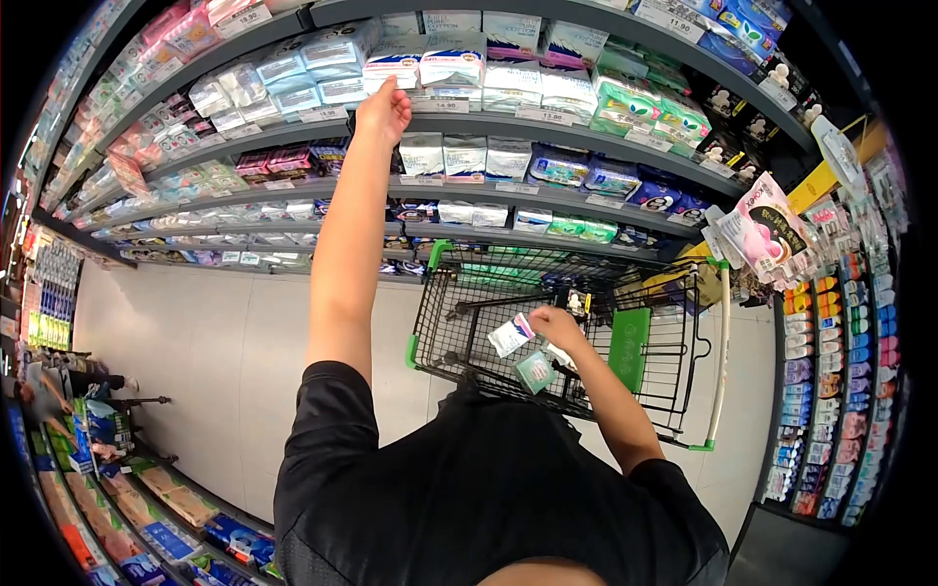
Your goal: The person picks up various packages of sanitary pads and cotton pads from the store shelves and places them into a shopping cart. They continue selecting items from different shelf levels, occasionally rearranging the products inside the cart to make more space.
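Observation:
My left hand (382,109) is stretched up to a high shelf (489,122) and touches a white and blue packet (393,67) lying there among similar packs. My right hand (555,326) is low over a black wire shopping cart (684,410) with green trim. It pinches a small white and blue pack (512,334) above the basket. A small green pack (534,371) lies in the cart just below that hand.
Several long shelves (293,186) of packaged goods fill the wall ahead. A rack of hanging pink packs (767,234) and bottles (840,391) stands on the right. More goods (147,508) line the lower left. A pale floor (195,371) runs along the aisle.

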`<act>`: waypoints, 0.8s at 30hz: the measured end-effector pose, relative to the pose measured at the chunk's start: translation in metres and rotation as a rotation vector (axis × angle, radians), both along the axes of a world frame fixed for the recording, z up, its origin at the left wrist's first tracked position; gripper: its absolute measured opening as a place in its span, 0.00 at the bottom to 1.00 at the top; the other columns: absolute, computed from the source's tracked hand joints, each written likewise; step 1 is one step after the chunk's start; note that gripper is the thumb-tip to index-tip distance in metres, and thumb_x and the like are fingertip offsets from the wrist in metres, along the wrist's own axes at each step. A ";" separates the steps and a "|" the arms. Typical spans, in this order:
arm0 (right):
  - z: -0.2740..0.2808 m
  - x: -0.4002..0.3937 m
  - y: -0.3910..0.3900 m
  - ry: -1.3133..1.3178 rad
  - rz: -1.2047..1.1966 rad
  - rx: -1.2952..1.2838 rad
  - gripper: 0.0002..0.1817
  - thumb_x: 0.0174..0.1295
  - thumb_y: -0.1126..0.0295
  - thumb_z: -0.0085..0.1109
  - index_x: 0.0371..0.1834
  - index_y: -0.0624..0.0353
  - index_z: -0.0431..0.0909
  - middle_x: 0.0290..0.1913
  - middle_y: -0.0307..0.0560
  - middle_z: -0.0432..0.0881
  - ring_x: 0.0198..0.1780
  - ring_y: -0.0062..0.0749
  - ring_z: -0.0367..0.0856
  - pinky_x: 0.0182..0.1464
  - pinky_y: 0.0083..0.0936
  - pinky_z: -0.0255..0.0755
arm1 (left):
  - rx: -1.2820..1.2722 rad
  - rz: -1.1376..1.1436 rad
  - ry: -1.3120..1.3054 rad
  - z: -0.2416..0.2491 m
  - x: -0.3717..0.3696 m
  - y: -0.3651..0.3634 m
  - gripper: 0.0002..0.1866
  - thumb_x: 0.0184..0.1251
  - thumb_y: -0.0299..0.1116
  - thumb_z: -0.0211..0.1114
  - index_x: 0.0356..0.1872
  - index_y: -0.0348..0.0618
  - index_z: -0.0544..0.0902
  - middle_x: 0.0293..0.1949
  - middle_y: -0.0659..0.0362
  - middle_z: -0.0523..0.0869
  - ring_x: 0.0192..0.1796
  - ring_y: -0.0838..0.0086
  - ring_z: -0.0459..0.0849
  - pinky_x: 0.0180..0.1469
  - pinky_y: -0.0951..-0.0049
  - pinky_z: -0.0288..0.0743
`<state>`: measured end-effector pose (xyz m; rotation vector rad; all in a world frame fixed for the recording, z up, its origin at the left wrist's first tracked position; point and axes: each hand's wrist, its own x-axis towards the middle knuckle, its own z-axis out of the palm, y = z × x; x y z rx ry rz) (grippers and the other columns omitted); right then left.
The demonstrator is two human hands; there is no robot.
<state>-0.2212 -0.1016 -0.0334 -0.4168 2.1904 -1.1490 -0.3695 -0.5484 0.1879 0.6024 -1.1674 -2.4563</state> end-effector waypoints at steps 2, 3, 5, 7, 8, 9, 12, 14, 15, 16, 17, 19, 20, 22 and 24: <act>0.011 -0.012 -0.021 -0.010 0.021 -0.097 0.11 0.65 0.66 0.58 0.43 0.62 0.83 0.35 0.43 0.86 0.38 0.25 0.84 0.42 0.24 0.76 | 0.029 0.030 0.093 0.000 -0.005 -0.001 0.08 0.68 0.33 0.67 0.36 0.44 0.75 0.25 0.63 0.77 0.26 0.77 0.75 0.27 0.76 0.70; 0.018 -0.020 -0.031 -0.015 0.009 -0.147 0.12 0.65 0.65 0.58 0.43 0.62 0.83 0.35 0.43 0.87 0.37 0.26 0.84 0.42 0.25 0.77 | 0.043 0.058 0.144 0.005 -0.003 0.002 0.08 0.68 0.32 0.67 0.35 0.44 0.75 0.24 0.64 0.76 0.25 0.78 0.74 0.27 0.76 0.69; 0.056 -0.035 -0.055 -0.024 0.002 -0.259 0.11 0.66 0.65 0.57 0.41 0.62 0.83 0.35 0.42 0.86 0.37 0.25 0.84 0.43 0.24 0.77 | 0.085 0.110 0.286 0.020 0.015 0.017 0.09 0.67 0.29 0.67 0.33 0.45 0.73 0.22 0.66 0.73 0.24 0.80 0.71 0.26 0.77 0.65; 0.078 -0.058 -0.079 -0.048 -0.037 -0.337 0.11 0.69 0.65 0.55 0.44 0.61 0.82 0.35 0.40 0.86 0.38 0.23 0.82 0.42 0.22 0.76 | 0.091 0.136 0.433 0.018 0.047 0.027 0.08 0.67 0.28 0.66 0.33 0.45 0.73 0.22 0.67 0.73 0.24 0.80 0.70 0.27 0.78 0.65; 0.108 -0.061 -0.095 -0.088 -0.095 -0.418 0.13 0.71 0.63 0.55 0.44 0.60 0.82 0.35 0.39 0.85 0.38 0.21 0.82 0.42 0.22 0.76 | 0.095 0.149 0.508 0.016 0.065 0.032 0.08 0.67 0.28 0.66 0.33 0.45 0.73 0.22 0.67 0.73 0.24 0.80 0.70 0.27 0.78 0.64; 0.126 -0.073 -0.107 -0.075 -0.086 -0.444 0.14 0.72 0.61 0.54 0.45 0.60 0.82 0.34 0.39 0.85 0.38 0.21 0.83 0.43 0.21 0.76 | 0.107 0.171 0.526 0.014 0.089 0.038 0.07 0.67 0.27 0.65 0.34 0.44 0.74 0.22 0.67 0.73 0.24 0.81 0.70 0.28 0.78 0.64; 0.182 -0.100 -0.151 -0.100 -0.104 -0.591 0.16 0.71 0.58 0.57 0.46 0.61 0.81 0.34 0.37 0.83 0.40 0.25 0.83 0.47 0.24 0.79 | 0.111 0.229 0.504 -0.013 0.164 0.060 0.04 0.69 0.26 0.63 0.36 0.43 0.75 0.22 0.68 0.72 0.24 0.82 0.70 0.28 0.78 0.64; 0.213 -0.119 -0.182 -0.097 -0.080 -0.608 0.19 0.72 0.54 0.55 0.49 0.60 0.80 0.33 0.37 0.82 0.41 0.27 0.84 0.47 0.26 0.78 | 0.004 0.253 0.422 -0.063 0.203 0.081 0.02 0.69 0.25 0.61 0.39 0.42 0.76 0.23 0.68 0.73 0.24 0.84 0.69 0.28 0.79 0.64; 0.225 -0.129 -0.198 -0.123 -0.058 -0.620 0.20 0.72 0.53 0.55 0.50 0.59 0.80 0.33 0.37 0.82 0.41 0.27 0.83 0.46 0.27 0.77 | 0.034 0.244 0.315 -0.080 0.220 0.097 0.03 0.69 0.26 0.61 0.40 0.42 0.77 0.23 0.68 0.73 0.24 0.84 0.69 0.27 0.80 0.63; 0.236 -0.136 -0.214 -0.125 -0.071 -0.627 0.21 0.72 0.52 0.55 0.50 0.60 0.80 0.33 0.37 0.82 0.41 0.27 0.83 0.45 0.26 0.77 | 0.064 0.237 0.205 -0.096 0.237 0.116 0.04 0.69 0.26 0.61 0.42 0.42 0.77 0.23 0.68 0.73 0.24 0.85 0.69 0.27 0.81 0.63; 0.241 -0.148 -0.231 -0.196 -0.081 -0.658 0.21 0.72 0.52 0.54 0.49 0.61 0.80 0.32 0.38 0.81 0.42 0.29 0.84 0.44 0.27 0.77 | 0.067 0.169 0.131 -0.121 0.253 0.131 0.03 0.69 0.26 0.61 0.41 0.42 0.78 0.23 0.68 0.73 0.24 0.85 0.69 0.26 0.81 0.62; 0.252 -0.167 -0.260 -0.297 -0.170 -0.676 0.21 0.72 0.53 0.54 0.48 0.62 0.79 0.32 0.39 0.81 0.41 0.31 0.84 0.42 0.27 0.77 | 0.106 0.073 -0.031 -0.156 0.281 0.161 0.02 0.69 0.27 0.61 0.39 0.43 0.79 0.22 0.68 0.73 0.23 0.85 0.69 0.25 0.82 0.62; 0.257 -0.174 -0.272 -0.347 -0.212 -0.684 0.20 0.72 0.53 0.53 0.48 0.62 0.79 0.31 0.39 0.81 0.40 0.31 0.84 0.40 0.27 0.78 | 0.144 0.045 -0.118 -0.167 0.293 0.173 0.01 0.69 0.27 0.62 0.38 0.43 0.79 0.22 0.68 0.74 0.23 0.85 0.69 0.25 0.82 0.62; 0.259 -0.184 -0.288 -0.300 -0.291 -0.725 0.20 0.73 0.55 0.52 0.43 0.64 0.79 0.30 0.42 0.81 0.38 0.32 0.84 0.36 0.27 0.77 | 0.132 -0.048 -0.179 -0.198 0.320 0.188 0.03 0.69 0.29 0.62 0.34 0.43 0.79 0.20 0.68 0.74 0.21 0.84 0.69 0.24 0.82 0.62; 0.254 -0.196 -0.299 -0.258 -0.401 -0.750 0.19 0.74 0.57 0.50 0.36 0.64 0.78 0.28 0.45 0.81 0.33 0.33 0.84 0.31 0.27 0.77 | 0.111 -0.074 -0.216 -0.214 0.339 0.194 0.04 0.69 0.30 0.62 0.33 0.44 0.79 0.19 0.68 0.74 0.20 0.84 0.70 0.24 0.82 0.63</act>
